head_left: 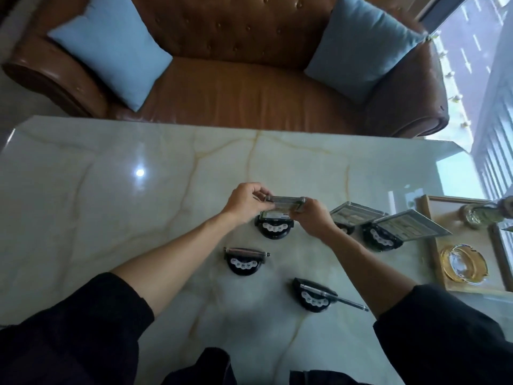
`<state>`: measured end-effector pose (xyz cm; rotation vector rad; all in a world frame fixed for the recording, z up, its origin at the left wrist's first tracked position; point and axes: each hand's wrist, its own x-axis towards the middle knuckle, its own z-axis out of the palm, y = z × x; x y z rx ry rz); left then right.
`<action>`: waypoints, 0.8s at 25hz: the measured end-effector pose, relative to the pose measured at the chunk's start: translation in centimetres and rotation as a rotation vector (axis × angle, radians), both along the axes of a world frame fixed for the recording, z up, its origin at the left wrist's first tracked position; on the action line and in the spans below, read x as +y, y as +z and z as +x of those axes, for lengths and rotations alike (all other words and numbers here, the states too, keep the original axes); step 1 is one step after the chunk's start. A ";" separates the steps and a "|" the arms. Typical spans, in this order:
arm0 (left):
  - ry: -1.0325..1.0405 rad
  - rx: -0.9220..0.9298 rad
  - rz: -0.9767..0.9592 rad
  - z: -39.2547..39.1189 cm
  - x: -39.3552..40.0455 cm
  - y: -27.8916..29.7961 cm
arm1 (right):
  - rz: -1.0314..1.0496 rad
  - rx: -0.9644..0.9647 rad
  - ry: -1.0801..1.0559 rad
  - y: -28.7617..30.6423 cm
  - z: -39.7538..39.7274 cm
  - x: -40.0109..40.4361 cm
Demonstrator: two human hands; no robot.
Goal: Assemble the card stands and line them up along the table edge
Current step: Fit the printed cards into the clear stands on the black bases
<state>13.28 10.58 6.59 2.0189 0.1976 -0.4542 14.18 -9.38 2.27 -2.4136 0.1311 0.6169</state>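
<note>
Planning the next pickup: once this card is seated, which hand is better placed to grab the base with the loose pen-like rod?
Probably right: the base with the rod lies beside the right forearm; the left hand would cross over.

— How many black bases sit on the counter [111, 168]?
— Five: one [274, 228] in the middle under the hands, one [245, 262] lower left of it, one [314, 296] lower centre, and two [382, 238] at the right, one [345, 229] half hidden.
— Card panels?
— Three upright: one [285, 200] held in the middle, two [355, 215] at right [413, 227].
— Cushions?
— Two blue ones, upper left [111, 48] and upper right [363, 48].
— Hands?
— Two, left [247, 202] and right [313, 218].
— Ashtrays?
— One [464, 263], lower right.
</note>
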 end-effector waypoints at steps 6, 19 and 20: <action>-0.091 0.050 0.099 -1.2 -0.5 1.1 | 0.039 0.016 -0.029 2.0 -2.0 -1.3; -0.429 -0.230 0.192 0.9 -12.2 7.7 | -0.151 -0.404 -0.166 12.0 -6.2 -13.2; -0.445 -0.245 0.202 0.8 -13.2 7.7 | -0.198 -0.428 -0.160 12.0 -6.2 -14.4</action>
